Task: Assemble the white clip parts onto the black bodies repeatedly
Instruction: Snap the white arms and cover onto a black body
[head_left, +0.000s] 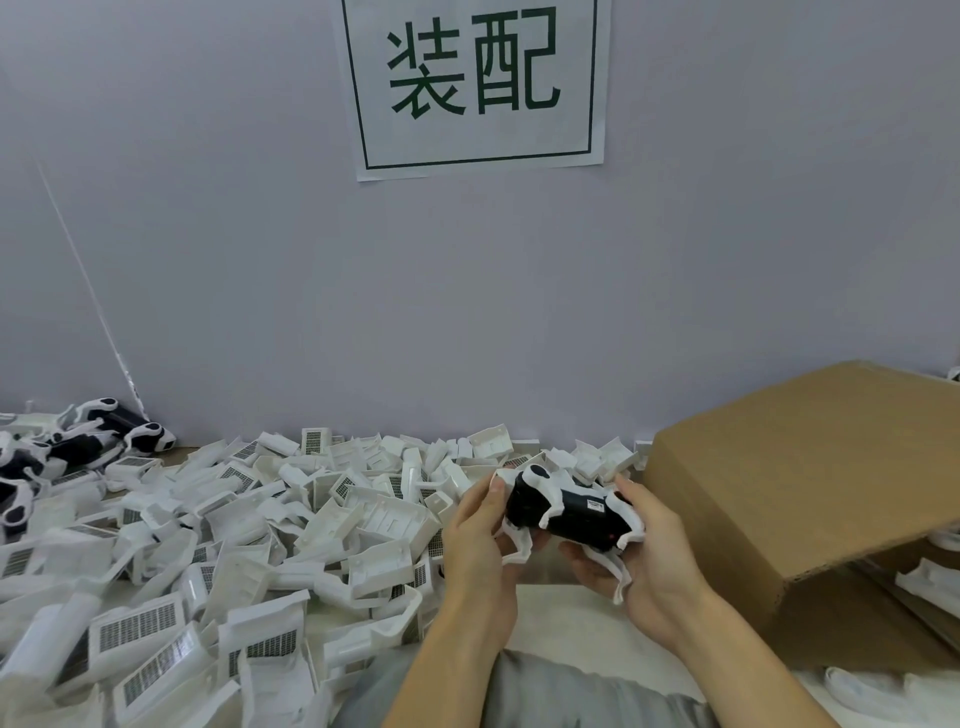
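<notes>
White clip parts (218, 545) lay heaped from nine to six o'clock. Just right, the left hand (480, 540) and right hand (647, 561) each grasped an end of the black body (566, 512), its long axis running ten-to-four, white pieces already fitted.

Both hands hold one black body (571, 512) above the table. The left hand (480, 540) grips its left end with the thumb on top; the right hand (647, 551) cups its right end from below. White clip parts (545, 475) sit on the body. A heap of white parts (249, 530) covers the table on the left, finished pieces (78, 441) lie far left, a cardboard box (810, 499) stands on the right, and a paper sign (475, 85) hangs on the wall.
</notes>
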